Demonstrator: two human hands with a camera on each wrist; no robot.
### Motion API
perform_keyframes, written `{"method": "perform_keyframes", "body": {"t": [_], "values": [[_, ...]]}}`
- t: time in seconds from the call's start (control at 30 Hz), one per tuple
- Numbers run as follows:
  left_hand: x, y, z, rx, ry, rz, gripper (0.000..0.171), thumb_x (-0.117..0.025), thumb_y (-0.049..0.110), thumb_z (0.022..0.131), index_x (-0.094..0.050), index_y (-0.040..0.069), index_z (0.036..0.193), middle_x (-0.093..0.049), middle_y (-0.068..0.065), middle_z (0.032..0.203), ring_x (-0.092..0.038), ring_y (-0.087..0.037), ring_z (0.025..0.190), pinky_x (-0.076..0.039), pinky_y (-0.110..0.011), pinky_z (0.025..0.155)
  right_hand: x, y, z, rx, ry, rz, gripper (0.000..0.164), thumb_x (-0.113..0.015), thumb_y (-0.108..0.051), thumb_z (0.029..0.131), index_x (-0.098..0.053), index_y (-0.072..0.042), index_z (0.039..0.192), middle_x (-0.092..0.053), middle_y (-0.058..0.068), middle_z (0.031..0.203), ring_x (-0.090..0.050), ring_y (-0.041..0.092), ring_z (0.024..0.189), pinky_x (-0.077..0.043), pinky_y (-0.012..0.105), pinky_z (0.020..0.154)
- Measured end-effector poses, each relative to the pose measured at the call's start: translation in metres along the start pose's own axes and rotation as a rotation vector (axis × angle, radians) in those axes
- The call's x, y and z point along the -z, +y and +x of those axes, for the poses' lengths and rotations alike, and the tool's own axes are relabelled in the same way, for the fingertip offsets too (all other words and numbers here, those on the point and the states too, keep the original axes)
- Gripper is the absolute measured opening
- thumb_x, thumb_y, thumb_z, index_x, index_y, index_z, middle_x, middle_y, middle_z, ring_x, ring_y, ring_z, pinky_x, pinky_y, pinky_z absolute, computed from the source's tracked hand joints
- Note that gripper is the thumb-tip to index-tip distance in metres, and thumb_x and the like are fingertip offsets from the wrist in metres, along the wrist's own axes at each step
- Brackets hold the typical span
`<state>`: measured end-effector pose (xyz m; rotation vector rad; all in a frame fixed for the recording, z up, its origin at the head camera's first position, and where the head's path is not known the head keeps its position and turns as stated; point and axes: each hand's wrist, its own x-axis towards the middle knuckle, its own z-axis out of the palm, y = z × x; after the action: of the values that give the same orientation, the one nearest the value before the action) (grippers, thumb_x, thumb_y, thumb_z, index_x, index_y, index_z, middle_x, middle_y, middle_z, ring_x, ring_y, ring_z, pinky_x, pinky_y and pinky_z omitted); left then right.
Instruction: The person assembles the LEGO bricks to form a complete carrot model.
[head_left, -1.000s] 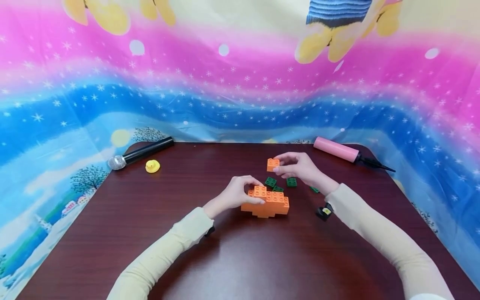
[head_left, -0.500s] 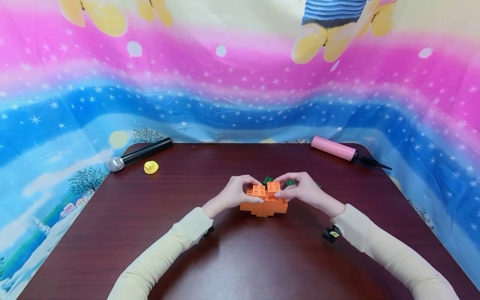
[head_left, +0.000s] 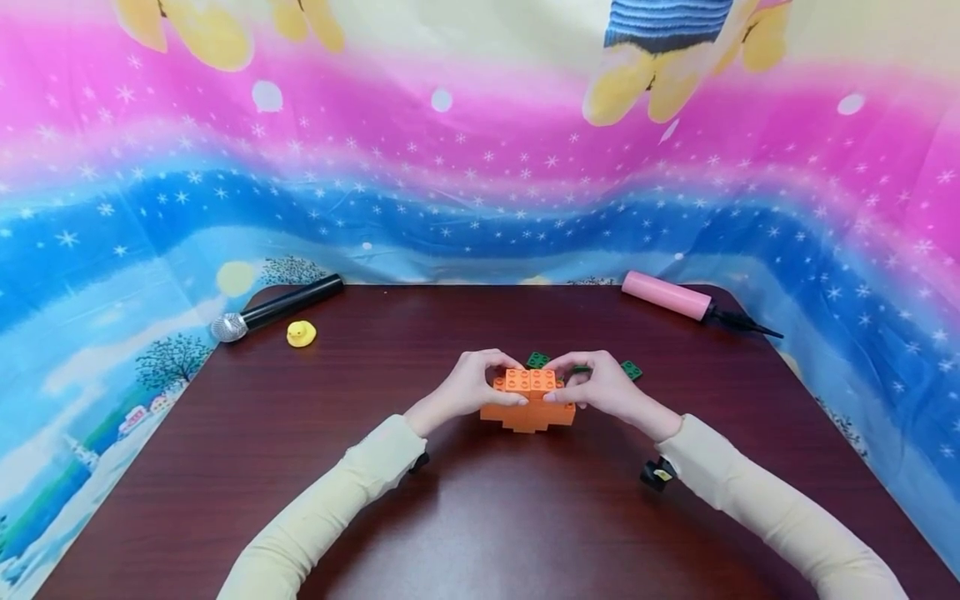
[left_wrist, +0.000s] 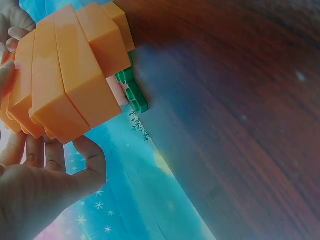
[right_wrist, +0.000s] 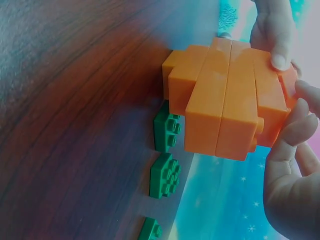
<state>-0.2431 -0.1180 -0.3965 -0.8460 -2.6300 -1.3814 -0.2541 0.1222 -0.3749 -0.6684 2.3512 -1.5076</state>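
A stepped build of orange toy building bricks (head_left: 528, 415) stands at the middle of the table, narrower at its foot than higher up. My left hand (head_left: 471, 385) holds its left side, thumb in front and fingers behind. With thumb and fingers, my right hand (head_left: 606, 385) pinches a small orange brick (head_left: 542, 380) on top. That brick sits right beside another small orange brick (head_left: 517, 380), their studs level. In the right wrist view, the stacked layers (right_wrist: 210, 100) appear side-on, with the right fingers at the top layer.
Behind the build lie loose green bricks (head_left: 537, 360), partly hidden by the right hand; another green brick (head_left: 632, 369) is to its right. At back left are a microphone (head_left: 285, 306) and a yellow rubber duck (head_left: 301, 334). A pink hand pump (head_left: 667, 296) lies at back right.
My right hand has brought the small orange brick down toward me onto the build, then left against the neighbouring top brick. My left hand has kept its hold.
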Motion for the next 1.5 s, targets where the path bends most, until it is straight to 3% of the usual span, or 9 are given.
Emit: {"method": "perform_keyframes", "body": {"t": [0.1, 0.23, 0.37, 0.57, 0.73, 0.87, 1.07, 1.2, 1.5], "values": [[0.001, 0.0, 0.0, -0.001, 0.003, 0.0, 0.037, -0.084, 0.022, 0.073, -0.071, 0.009, 0.104, -0.069, -0.003, 0.099, -0.056, -0.014, 0.082, -0.054, -0.029, 0.07, -0.001, -0.002, 0.0, 0.007, -0.001, 0.002, 0.039, -0.08, -0.013, 0.077, -0.067, -0.003, 0.113, -0.062, 0.012, 0.093, -0.049, 0.025, 0.05, -0.045, 0.032, 0.046], [0.001, 0.001, 0.0, 0.008, 0.003, -0.002, 0.037, -0.084, 0.022, 0.073, -0.071, 0.009, 0.104, -0.069, -0.004, 0.1, -0.056, -0.014, 0.084, -0.054, -0.027, 0.071, -0.002, -0.004, -0.001, 0.032, 0.008, -0.046, 0.039, -0.08, -0.014, 0.077, -0.067, -0.002, 0.112, -0.065, 0.01, 0.078, -0.05, 0.032, 0.052, -0.045, 0.031, 0.047], [0.0, 0.001, 0.001, 0.015, 0.004, -0.01, 0.037, -0.084, 0.022, 0.073, -0.071, 0.008, 0.105, -0.068, -0.004, 0.1, -0.056, -0.015, 0.085, -0.053, -0.025, 0.071, -0.001, -0.005, 0.0, 0.064, 0.004, -0.103, 0.037, -0.08, -0.014, 0.077, -0.068, -0.004, 0.111, -0.065, 0.007, 0.067, -0.053, 0.025, 0.051, -0.04, 0.027, 0.044], [0.0, 0.0, 0.0, 0.012, 0.008, -0.016, 0.037, -0.084, 0.022, 0.073, -0.071, 0.009, 0.105, -0.069, -0.004, 0.101, -0.056, -0.014, 0.085, -0.054, -0.026, 0.071, 0.0, -0.007, 0.002, 0.076, -0.016, -0.109, 0.035, -0.08, -0.014, 0.076, -0.069, -0.004, 0.108, -0.063, 0.008, 0.064, -0.052, 0.036, 0.052, -0.035, 0.025, 0.042], [0.0, 0.001, -0.001, 0.01, 0.01, -0.023, 0.036, -0.084, 0.021, 0.074, -0.071, 0.009, 0.105, -0.068, -0.004, 0.101, -0.057, -0.015, 0.085, -0.054, -0.032, 0.073, 0.001, -0.005, 0.004, 0.085, -0.02, -0.111, 0.033, -0.081, -0.013, 0.075, -0.069, -0.004, 0.104, -0.059, 0.007, 0.059, -0.046, 0.021, 0.044, -0.035, 0.026, 0.041], [-0.001, 0.001, 0.0, 0.022, -0.002, -0.038, 0.036, -0.083, 0.021, 0.074, -0.071, 0.009, 0.105, -0.068, -0.004, 0.102, -0.057, -0.015, 0.085, -0.055, -0.034, 0.073, 0.0, -0.001, 0.004, 0.123, 0.001, -0.164, 0.032, -0.082, -0.014, 0.074, -0.071, -0.006, 0.102, -0.06, 0.006, 0.064, -0.049, 0.014, 0.051, -0.04, 0.025, 0.045], [-0.002, 0.001, 0.0, 0.03, -0.006, -0.036, 0.036, -0.084, 0.022, 0.074, -0.071, 0.008, 0.105, -0.068, -0.004, 0.101, -0.057, -0.016, 0.084, -0.055, -0.035, 0.073, -0.004, 0.005, 0.0, 0.2, 0.075, -0.257, 0.031, -0.082, -0.019, 0.075, -0.071, -0.011, 0.103, -0.068, 0.003, 0.091, -0.056, 0.021, 0.078, -0.052, 0.032, 0.065], [-0.002, 0.0, 0.0, 0.031, -0.001, -0.035, 0.037, -0.084, 0.021, 0.073, -0.071, 0.008, 0.105, -0.068, -0.005, 0.101, -0.057, -0.016, 0.085, -0.055, -0.036, 0.074, -0.007, 0.007, 0.001, 0.232, 0.102, -0.222, 0.03, -0.081, -0.02, 0.077, -0.071, -0.012, 0.105, -0.07, 0.003, 0.097, -0.059, 0.027, 0.086, -0.052, 0.039, 0.075], [-0.002, 0.0, 0.0, 0.001, 0.005, -0.013, 0.036, -0.083, 0.022, 0.074, -0.071, 0.008, 0.105, -0.068, -0.004, 0.101, -0.056, -0.015, 0.083, -0.055, -0.033, 0.072, -0.008, 0.007, 0.005, 0.251, 0.086, -0.158, 0.025, -0.079, -0.019, 0.079, -0.073, -0.013, 0.103, -0.069, 0.001, 0.095, -0.057, 0.028, 0.088, -0.048, 0.041, 0.077]]}}
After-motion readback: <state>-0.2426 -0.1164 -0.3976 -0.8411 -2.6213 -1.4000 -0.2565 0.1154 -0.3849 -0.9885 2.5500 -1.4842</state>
